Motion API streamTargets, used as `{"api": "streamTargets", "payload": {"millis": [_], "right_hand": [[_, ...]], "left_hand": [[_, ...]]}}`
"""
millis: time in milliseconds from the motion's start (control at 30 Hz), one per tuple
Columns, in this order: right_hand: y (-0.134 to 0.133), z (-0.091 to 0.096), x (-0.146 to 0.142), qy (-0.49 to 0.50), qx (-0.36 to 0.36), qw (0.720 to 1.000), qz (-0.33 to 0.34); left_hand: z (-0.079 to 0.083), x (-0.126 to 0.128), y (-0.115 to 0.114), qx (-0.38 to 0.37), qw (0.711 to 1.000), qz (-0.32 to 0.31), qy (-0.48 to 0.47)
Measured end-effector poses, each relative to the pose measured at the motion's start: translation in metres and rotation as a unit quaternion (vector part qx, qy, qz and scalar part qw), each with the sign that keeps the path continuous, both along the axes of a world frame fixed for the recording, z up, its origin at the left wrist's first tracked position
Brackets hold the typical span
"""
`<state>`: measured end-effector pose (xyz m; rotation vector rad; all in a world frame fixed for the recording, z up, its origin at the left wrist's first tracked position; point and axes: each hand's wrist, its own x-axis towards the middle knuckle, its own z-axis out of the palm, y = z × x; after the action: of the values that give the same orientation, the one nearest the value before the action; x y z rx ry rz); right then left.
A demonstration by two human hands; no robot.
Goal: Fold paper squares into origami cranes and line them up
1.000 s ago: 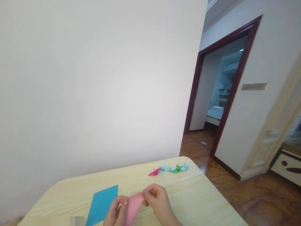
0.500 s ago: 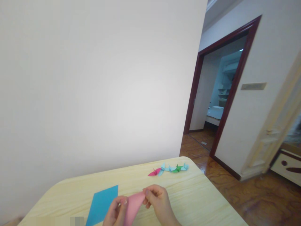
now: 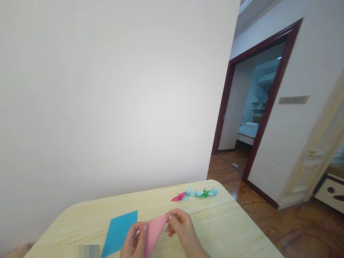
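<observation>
A folded sheet of pink paper (image 3: pixel 155 232) is held up between my two hands, above the table. My left hand (image 3: pixel 135 239) pinches its left edge between thumb and fingers. At the paper's upper right corner, my right hand (image 3: pixel 181 227) grips the tip with thumb and forefinger. The paper's lower end runs out of the bottom of the view. Flat on the table, just left of my left hand, lies blue paper (image 3: pixel 120 231), partly covered by that hand.
Several folded paper cranes, among them a magenta one (image 3: pixel 178 197) and a green one (image 3: pixel 204 194), stand in a row near the back edge of the pale wooden table (image 3: pixel 225 222). A white wall (image 3: pixel 120 107) rises behind it. To the right is a doorway with a dark red frame (image 3: pixel 259 154).
The view has shifted slightly, so everything on the table sits a little further right. Both hands keep hold of the pink paper, with its right corner pinched nearer the tip.
</observation>
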<state>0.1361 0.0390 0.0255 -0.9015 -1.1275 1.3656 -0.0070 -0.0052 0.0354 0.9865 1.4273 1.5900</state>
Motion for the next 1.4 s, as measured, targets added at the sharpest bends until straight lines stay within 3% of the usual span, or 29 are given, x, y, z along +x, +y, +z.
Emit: {"api": "streamTargets", "payload": {"millis": [167, 367, 633, 1400], "right_hand": [[0.001, 0.001, -0.001, -0.028, 0.0, 0.999, -0.036], [0.0, -0.01, -0.007, -0.069, -0.005, 0.997, 0.037], [-0.003, -0.01, -0.007, -0.117, 0.034, 0.993, 0.008], [0.001, -0.018, -0.005, -0.114, 0.039, 0.993, 0.017]], "left_hand": [[-0.001, 0.002, 0.0, 0.016, 1.0, -0.012, -0.022], [-0.003, 0.002, 0.002, 0.01, 0.999, -0.033, -0.032], [-0.002, 0.001, 0.003, -0.007, 0.999, -0.033, -0.021], [-0.002, -0.001, 0.002, -0.015, 1.0, -0.022, -0.012]]}}
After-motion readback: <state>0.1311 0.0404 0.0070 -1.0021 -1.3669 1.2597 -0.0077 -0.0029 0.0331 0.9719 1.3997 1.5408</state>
